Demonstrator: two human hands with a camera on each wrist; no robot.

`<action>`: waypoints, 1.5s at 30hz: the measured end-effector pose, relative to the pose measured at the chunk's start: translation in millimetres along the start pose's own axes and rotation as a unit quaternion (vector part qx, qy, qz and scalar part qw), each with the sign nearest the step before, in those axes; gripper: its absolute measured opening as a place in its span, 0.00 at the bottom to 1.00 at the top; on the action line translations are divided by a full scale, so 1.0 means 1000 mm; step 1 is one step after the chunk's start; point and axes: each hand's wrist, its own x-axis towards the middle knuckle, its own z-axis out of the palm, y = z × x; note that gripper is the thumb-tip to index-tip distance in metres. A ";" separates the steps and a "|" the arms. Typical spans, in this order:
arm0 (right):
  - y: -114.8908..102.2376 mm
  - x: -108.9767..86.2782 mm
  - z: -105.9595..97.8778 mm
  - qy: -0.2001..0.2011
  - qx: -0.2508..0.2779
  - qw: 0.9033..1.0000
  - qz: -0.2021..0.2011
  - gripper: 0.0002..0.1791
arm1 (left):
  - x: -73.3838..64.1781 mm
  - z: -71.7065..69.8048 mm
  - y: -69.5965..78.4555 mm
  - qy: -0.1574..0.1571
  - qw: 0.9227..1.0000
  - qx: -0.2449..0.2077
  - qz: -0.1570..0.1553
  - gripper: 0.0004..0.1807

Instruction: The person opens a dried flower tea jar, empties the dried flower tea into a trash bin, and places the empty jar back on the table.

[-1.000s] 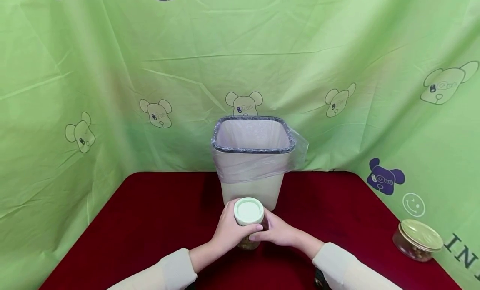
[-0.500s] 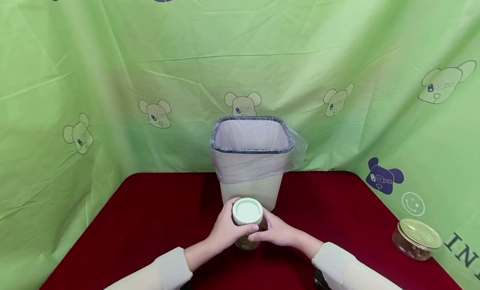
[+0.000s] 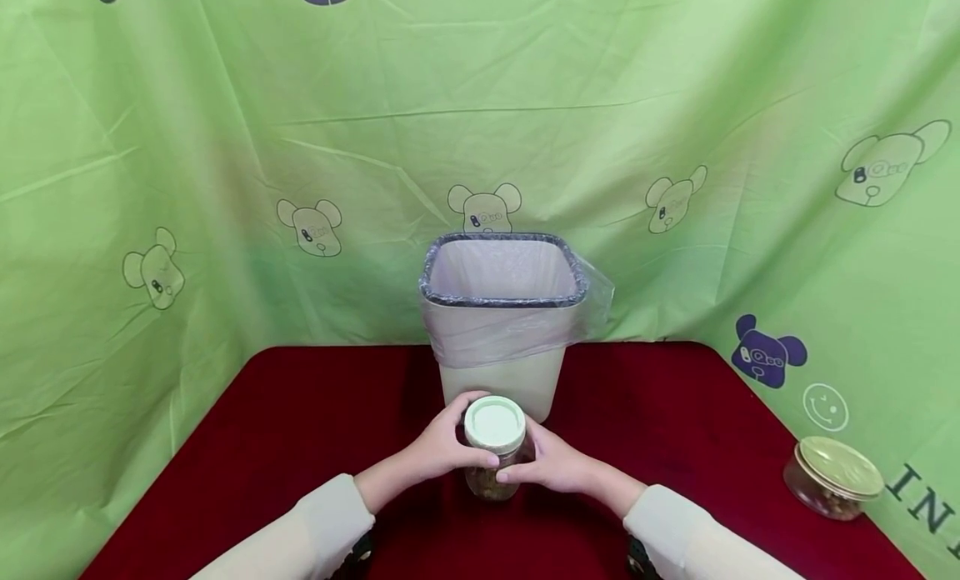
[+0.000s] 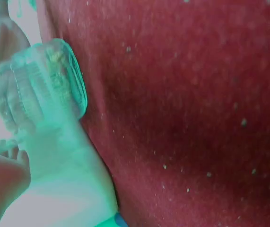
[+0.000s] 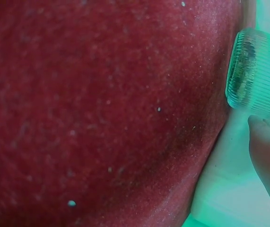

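Two thumbs, those of the left hand (image 3: 435, 448) and the right hand (image 3: 558, 463), lie near each other across the front of a jar (image 3: 489, 485). We see both hands curved round its clear, ribbed wall, holding it, fingers partly hidden behind. The jar stands upright on the red cloth (image 3: 330, 447), in front of the lined bin (image 3: 501, 383), its pale green lid (image 3: 495, 420) on. We judge the step to be steadying the closed jar; the next move, in our view, calls for a secure, level hold.
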 end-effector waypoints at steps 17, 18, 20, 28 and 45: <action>0.000 0.000 0.000 0.002 0.000 1.000 0.004 0.44 | 0.014 -0.013 -0.004 -0.088 0.996 -0.017 0.014 0.40; 0.000 0.000 0.001 0.003 0.000 1.000 0.004 0.44 | 0.014 -0.013 -0.004 -0.084 0.996 -0.017 0.014 0.40; 0.000 0.000 0.001 0.003 0.000 1.000 0.004 0.44 | 0.013 -0.011 -0.004 -0.075 0.997 -0.017 0.010 0.39; 0.001 0.001 0.001 0.002 0.005 1.000 -0.010 0.41 | 0.007 0.000 -0.003 -0.006 1.000 0.002 0.001 0.39; 0.001 0.002 0.000 0.001 0.003 1.000 -0.007 0.42 | -0.005 0.030 0.012 0.134 0.987 0.045 -0.070 0.44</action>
